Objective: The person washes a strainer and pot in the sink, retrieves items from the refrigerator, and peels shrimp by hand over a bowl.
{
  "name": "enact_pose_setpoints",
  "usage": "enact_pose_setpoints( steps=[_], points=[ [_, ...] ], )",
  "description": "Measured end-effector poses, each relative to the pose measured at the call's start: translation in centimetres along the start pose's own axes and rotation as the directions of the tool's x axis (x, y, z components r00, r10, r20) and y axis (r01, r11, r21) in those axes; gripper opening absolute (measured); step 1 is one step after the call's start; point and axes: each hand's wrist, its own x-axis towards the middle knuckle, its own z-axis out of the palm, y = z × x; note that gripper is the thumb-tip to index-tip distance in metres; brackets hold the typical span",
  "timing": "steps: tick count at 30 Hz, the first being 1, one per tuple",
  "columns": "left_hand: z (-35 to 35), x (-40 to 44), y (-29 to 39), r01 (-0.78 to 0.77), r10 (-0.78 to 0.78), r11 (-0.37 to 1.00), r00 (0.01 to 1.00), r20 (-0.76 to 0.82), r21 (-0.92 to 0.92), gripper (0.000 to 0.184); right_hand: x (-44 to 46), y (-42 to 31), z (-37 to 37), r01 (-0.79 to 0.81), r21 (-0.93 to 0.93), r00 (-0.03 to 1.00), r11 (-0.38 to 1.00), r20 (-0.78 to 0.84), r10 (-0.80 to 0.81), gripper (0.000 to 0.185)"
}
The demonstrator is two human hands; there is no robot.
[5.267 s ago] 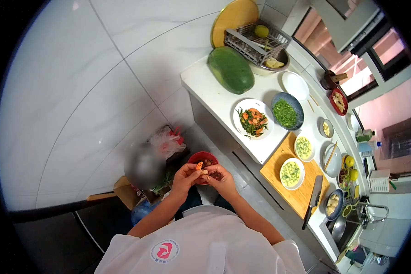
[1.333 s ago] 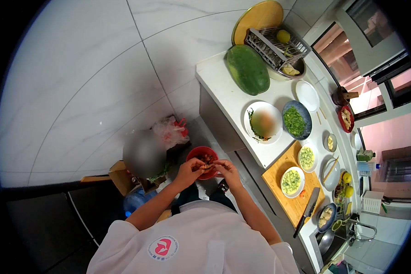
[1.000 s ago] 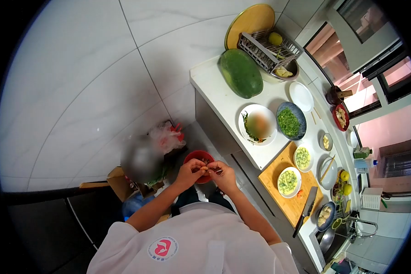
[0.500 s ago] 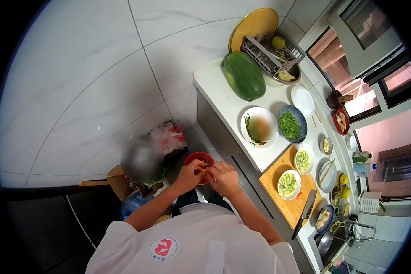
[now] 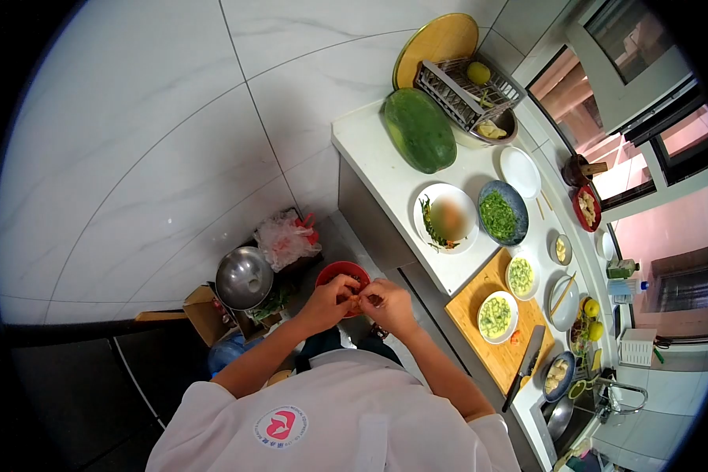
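Observation:
Both hands are close together above a red bucket [image 5: 337, 267] on the floor in front of me. My left hand [image 5: 322, 307] has its fingers curled in a pinch. Facing it, my right hand [image 5: 391, 307] is also pinched, its fingertips almost meeting the left ones. Between them is a small orange-brown piece [image 5: 355, 303], mostly covered by the fingers, whose kind I cannot make out. Dark scraps seem to lie inside the bucket, partly hidden behind the hands.
To the right, a white counter [image 5: 362, 130] bears a watermelon [image 5: 421, 130], a bowl of chopped greens [image 5: 499, 216], and a cutting board [image 5: 480, 358] with two bowls and a knife [image 5: 531, 354]. A metal bowl [image 5: 244, 279] and plastic bags [image 5: 282, 240] sit left of the bucket.
My right hand has turned slightly, and its fingers are more curled around the small piece. My left hand stays nearly in place. The metal bowl, blurred before, now shows clearly.

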Motion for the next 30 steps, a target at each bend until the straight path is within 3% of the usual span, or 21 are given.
enact_pose_setpoints(
  steps=[2, 3, 5, 6, 8, 9, 11, 12, 14, 17, 22, 23, 24, 25, 26, 27, 28, 29, 30],
  points=[
    [-0.3, -0.1, 0.3, 0.006, -0.005, 1.000, 1.000, 0.024, -0.029, 0.033, -0.5, 1.3, 0.8, -0.149, 0.302, 0.987, 0.942, -0.009, 0.159, 0.005],
    [-0.4, -0.1, 0.3, -0.013, 0.015, 0.999, 0.999, 0.045, -0.049, 0.033, -0.6, 2.0, 1.3, -0.149, 0.302, 0.987, 0.941, -0.009, 0.159, 0.005],
    [-0.5, 0.0, 0.0, -0.031, 0.035, 0.997, 0.997, 0.065, -0.069, 0.032, -0.9, 2.8, 1.8, -0.293, 0.596, 0.953, 0.747, 0.125, 0.274, 0.005],
    [-0.4, 0.1, -0.7, -0.061, 0.072, 0.988, 0.995, 0.071, -0.142, 0.032, -1.0, 3.0, 1.7, -0.293, 0.596, 0.954, 0.747, 0.125, 0.274, 0.005],
    [-0.4, 0.2, -0.9, -0.090, 0.108, 0.972, 0.991, 0.074, -0.215, 0.032, -1.2, 3.1, 1.5, -0.468, 0.789, 0.869, 0.397, 0.330, 0.369, 0.008],
    [-0.4, 0.2, -0.5, -0.117, 0.136, 0.965, 0.988, 0.067, -0.234, 0.031, -1.3, 3.0, 1.5, -0.468, 0.789, 0.869, 0.397, 0.329, 0.369, 0.008],
    [-0.4, 0.2, 0.0, -0.144, 0.164, 0.957, 0.985, 0.061, -0.253, 0.030, -1.4, 2.5, 1.6, -0.570, 0.811, 0.761, 0.127, 0.464, 0.454, 0.009],
    [-0.3, 0.2, 0.1, -0.148, 0.167, 0.950, 0.985, 0.049, -0.276, 0.028, -1.5, 2.0, 1.6, -0.570, 0.812, 0.761, 0.127, 0.463, 0.454, 0.009],
    [-0.1, 0.2, 0.0, -0.151, 0.170, 0.942, 0.985, 0.037, -0.298, 0.028, -1.6, 1.0, 1.4, -0.548, 0.831, 0.693, -0.094, 0.514, 0.506, 0.011],
    [0.4, 0.3, -1.1, -0.111, 0.120, 0.931, 0.993, 0.002, -0.347, 0.026, -2.1, 1.3, 1.8, -0.538, 0.832, 0.697, -0.133, 0.528, 0.485, 0.013],
    [0.7, 0.2, -1.8, 0.021, -0.027, 0.876, 1.000, -0.005, -0.483, 0.027, -1.8, 0.7, 1.3, -0.505, 0.859, 0.713, -0.080, 0.468, 0.522, 0.016],
    [0.7, 0.2, -1.9, 0.021, -0.027, 0.875, 1.000, -0.006, -0.484, 0.027, -1.4, 0.2, 0.8, -0.490, 0.869, 0.716, -0.072, 0.448, 0.536, 0.017],
    [0.7, 0.2, -2.2, -0.021, 0.007, 0.930, 0.999, -0.039, -0.366, 0.027, -1.3, 0.0, 0.9, -0.491, 0.868, 0.715, -0.072, 0.449, 0.535, 0.017],
    [0.8, 0.2, -2.3, -0.060, 0.045, 0.969, 0.997, -0.065, -0.242, 0.028, -1.1, -0.2, 1.1, -0.427, 0.886, 0.808, 0.181, 0.284, 0.517, 0.017],
    [0.7, 0.1, -2.0, -0.059, 0.045, 0.968, 0.997, -0.065, -0.242, 0.028, -0.9, -0.4, 1.2, -0.331, 0.845, 0.884, 0.421, 0.121, 0.452, 0.017],
    [0.5, 0.0, -1.5, -0.078, 0.068, 0.984, 0.996, -0.063, -0.161, 0.029, -0.8, -0.5, 0.9, -0.331, 0.844, 0.884, 0.421, 0.121, 0.452, 0.017],
    [0.4, 0.0, -1.2, -0.096, 0.091, 0.992, 0.994, -0.059, -0.078, 0.031, -0.6, -0.6, 0.4, -0.265, 0.658, 0.943, 0.705, 0.024, 0.333, 0.018],
    [0.5, 0.0, -1.4, -0.096, 0.091, 0.992, 0.994, -0.059, -0.078, 0.031, -0.4, -0.7, -0.1, -0.155, 0.397, 0.983, 0.905, -0.029, 0.181, 0.019],
    [0.5, 0.0, -1.8, -0.100, 0.092, 0.988, 0.993, -0.071, -0.119, 0.032, -0.1, -0.8, -0.4, -0.155, 0.396, 0.983, 0.905, -0.029, 0.181, 0.019]
  ],
)
